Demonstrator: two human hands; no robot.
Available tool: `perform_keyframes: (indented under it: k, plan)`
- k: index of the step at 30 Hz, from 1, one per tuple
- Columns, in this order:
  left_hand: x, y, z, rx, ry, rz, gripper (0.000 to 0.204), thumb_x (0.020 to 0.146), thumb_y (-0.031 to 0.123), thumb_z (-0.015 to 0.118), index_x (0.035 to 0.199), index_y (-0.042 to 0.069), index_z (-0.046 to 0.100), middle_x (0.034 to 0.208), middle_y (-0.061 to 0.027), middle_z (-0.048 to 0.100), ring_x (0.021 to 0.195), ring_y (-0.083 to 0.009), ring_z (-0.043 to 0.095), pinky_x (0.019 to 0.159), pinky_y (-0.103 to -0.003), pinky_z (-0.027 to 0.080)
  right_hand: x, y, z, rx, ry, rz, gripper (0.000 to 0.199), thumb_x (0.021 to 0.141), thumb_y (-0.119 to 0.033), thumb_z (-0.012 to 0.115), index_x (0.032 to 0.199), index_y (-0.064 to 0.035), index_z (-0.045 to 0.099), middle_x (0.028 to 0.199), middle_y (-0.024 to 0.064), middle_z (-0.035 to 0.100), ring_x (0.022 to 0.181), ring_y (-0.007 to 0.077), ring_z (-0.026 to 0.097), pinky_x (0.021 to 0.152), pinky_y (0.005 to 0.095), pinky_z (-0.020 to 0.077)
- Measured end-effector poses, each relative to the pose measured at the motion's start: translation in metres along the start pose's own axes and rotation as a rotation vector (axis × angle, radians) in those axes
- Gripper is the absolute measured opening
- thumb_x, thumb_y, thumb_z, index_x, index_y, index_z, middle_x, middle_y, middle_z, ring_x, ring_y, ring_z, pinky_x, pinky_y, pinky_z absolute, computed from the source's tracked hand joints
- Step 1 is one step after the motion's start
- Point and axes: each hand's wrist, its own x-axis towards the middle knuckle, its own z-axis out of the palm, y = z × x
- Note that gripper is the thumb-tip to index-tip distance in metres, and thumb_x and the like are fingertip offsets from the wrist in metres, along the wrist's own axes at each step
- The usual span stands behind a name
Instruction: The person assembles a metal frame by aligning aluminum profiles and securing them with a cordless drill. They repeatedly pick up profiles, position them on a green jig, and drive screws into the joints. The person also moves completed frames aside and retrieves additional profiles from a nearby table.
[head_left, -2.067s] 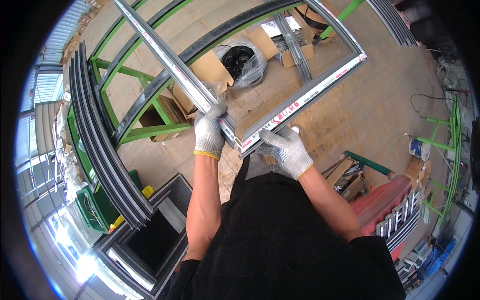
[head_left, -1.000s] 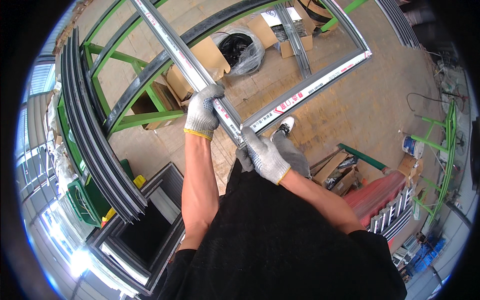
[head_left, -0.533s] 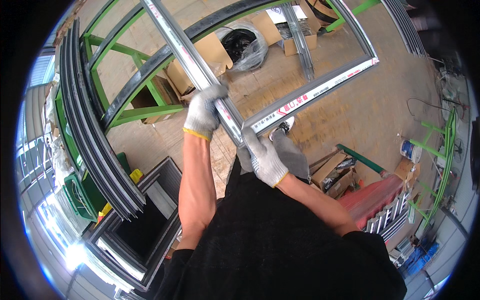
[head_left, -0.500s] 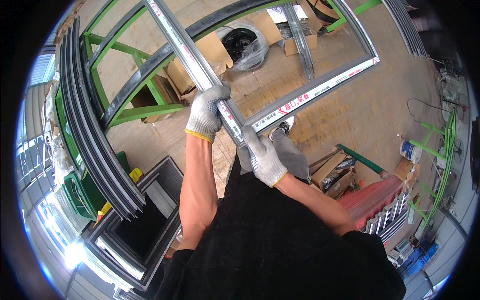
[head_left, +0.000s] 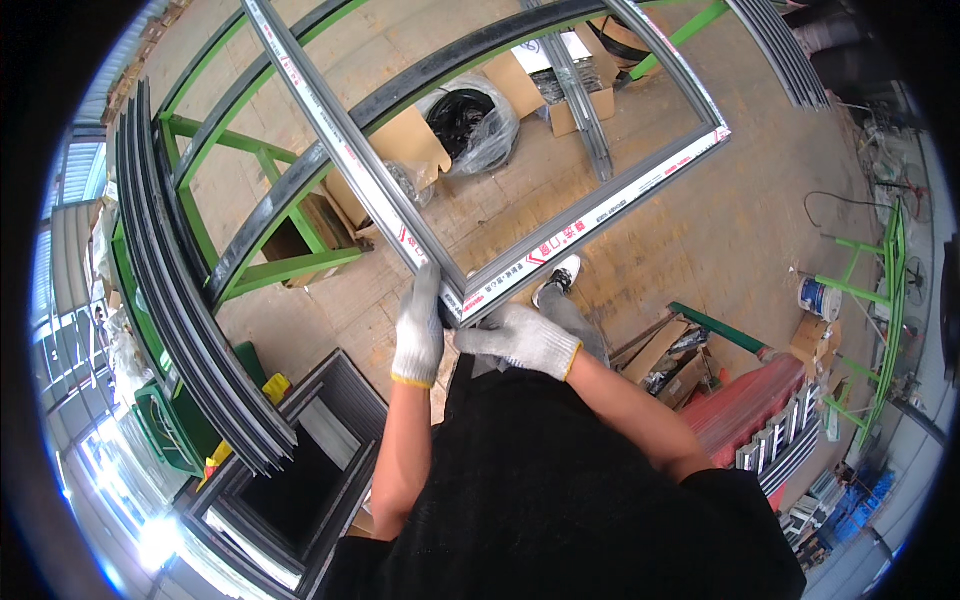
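A large rectangular window frame (head_left: 600,208), grey with white protective film and red print, reaches away from me and rests across the green rack's (head_left: 480,52) black-topped curved bars. Its near corner points at my body. My left hand (head_left: 418,330), in a white knitted glove with a yellow cuff, grips the frame's left side at that corner, some fingers hidden behind the profile. My right hand (head_left: 525,338), gloved alike, holds the underside of the near rail just right of the corner, its thumb side toward the left hand.
Long dark profiles (head_left: 185,270) lie stacked at left, above a green bin (head_left: 165,425) and dark frames (head_left: 340,400). Open cartons (head_left: 410,135) and a bag of black coils (head_left: 465,115) sit beyond the rack. At right are a red-wrapped bundle (head_left: 745,405) and a white bucket (head_left: 820,298).
The frame's near corner has come closer to my body and slightly left. My left hand has slid down to the corner; my right hand has moved from atop the corner to the rail's underside.
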Motion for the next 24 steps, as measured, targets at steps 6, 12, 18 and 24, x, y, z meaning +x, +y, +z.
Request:
perform_keyframes:
  k: [6, 12, 18, 24]
  plan:
    - [-0.040, -0.019, 0.005, -0.023, -0.068, -0.077, 0.075, 0.108, 0.070, 0.030, 0.074, 0.010, 0.060, 0.057, -0.0011, 0.050, 0.052, -0.0139, 0.047, 0.051, -0.029, 0.035, -0.018, -0.010, -0.047, 0.124, 0.281, 0.001, 0.046, 0.099, -0.041, 0.073, 0.121, -0.0001, 0.070, 0.105, 0.0056, 0.073, 0.096, 0.0138, 0.068, 0.087, 0.0310, 0.0548]
    - [-0.039, -0.026, 0.020, -0.326, 0.055, -0.120, 0.055, 0.107, 0.063, 0.050, 0.086, 0.012, 0.058, 0.057, 0.0023, 0.043, 0.045, -0.0118, 0.040, 0.044, -0.030, 0.032, -0.005, 0.003, -0.065, 0.515, 0.276, -0.056, 0.045, 0.097, -0.041, 0.077, 0.122, -0.0045, 0.070, 0.102, 0.0018, 0.070, 0.089, 0.0117, 0.065, 0.076, 0.0310, 0.0576]
    - [-0.043, -0.021, 0.029, -0.457, 0.090, -0.143, 0.052, 0.103, 0.066, 0.056, 0.082, 0.018, 0.051, 0.058, 0.0059, 0.031, 0.046, -0.0114, 0.030, 0.045, -0.031, 0.024, -0.009, -0.013, -0.079, 0.374, 0.059, 0.042, 0.040, 0.097, -0.044, 0.077, 0.118, -0.0104, 0.071, 0.094, -0.0004, 0.068, 0.086, 0.0110, 0.066, 0.074, 0.0275, 0.0555]
    - [-0.053, -0.015, 0.039, -0.242, 0.329, -0.094, 0.049, 0.108, 0.056, 0.053, 0.084, 0.014, 0.057, 0.062, 0.0004, 0.048, 0.050, -0.0142, 0.044, 0.048, -0.033, 0.037, -0.064, -0.024, -0.215, -0.469, 0.780, 0.037, 0.042, 0.099, -0.045, 0.068, 0.102, -0.0038, 0.076, 0.091, 0.0225, 0.075, 0.090, 0.0353, 0.074, 0.078, 0.0455, 0.0573]
